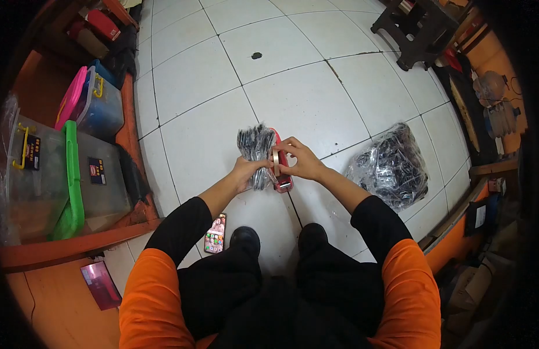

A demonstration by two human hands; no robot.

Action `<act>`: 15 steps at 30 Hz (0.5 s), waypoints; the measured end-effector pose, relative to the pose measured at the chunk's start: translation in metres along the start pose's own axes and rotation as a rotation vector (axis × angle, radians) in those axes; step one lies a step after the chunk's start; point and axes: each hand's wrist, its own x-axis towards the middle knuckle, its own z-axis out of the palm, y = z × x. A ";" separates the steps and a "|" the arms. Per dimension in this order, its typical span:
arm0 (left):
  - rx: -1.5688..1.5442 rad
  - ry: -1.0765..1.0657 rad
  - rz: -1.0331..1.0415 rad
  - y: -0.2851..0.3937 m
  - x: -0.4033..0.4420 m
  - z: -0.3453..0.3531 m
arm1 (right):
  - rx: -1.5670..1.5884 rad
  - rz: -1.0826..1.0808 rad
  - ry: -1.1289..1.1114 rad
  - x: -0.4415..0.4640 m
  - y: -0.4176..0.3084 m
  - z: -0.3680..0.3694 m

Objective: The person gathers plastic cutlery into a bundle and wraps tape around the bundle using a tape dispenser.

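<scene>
My left hand (246, 173) is closed around a bundle of thin, dark packets in clear plastic (257, 142), gripping it near its middle. The bundle stands out above and below my fingers. Right beside it, my right hand (300, 161) is closed, thumb and fingers pinching the edge of a tan roll of tape (276, 163). Around and under the roll is a red tape dispenser (283, 184), partly hidden by my fingers. The bundle touches or nearly touches the dispenser; I cannot tell which.
A large clear bag of dark packets (391, 168) lies on the tiled floor (287, 104) to the right. A lit phone (215, 234) lies near my left shoe (245, 238). Lidded plastic boxes (98, 203) line the left side; a dark stool (418, 29) stands at the far right.
</scene>
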 end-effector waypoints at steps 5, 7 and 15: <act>-0.007 -0.049 0.023 -0.001 0.008 0.002 | -0.211 0.007 -0.047 0.005 -0.013 -0.007; -0.031 -0.066 0.003 -0.001 0.008 0.004 | -0.282 0.076 -0.082 0.007 -0.016 -0.007; -0.103 0.024 0.014 0.003 0.006 0.015 | -0.194 -0.053 -0.161 0.015 -0.007 -0.019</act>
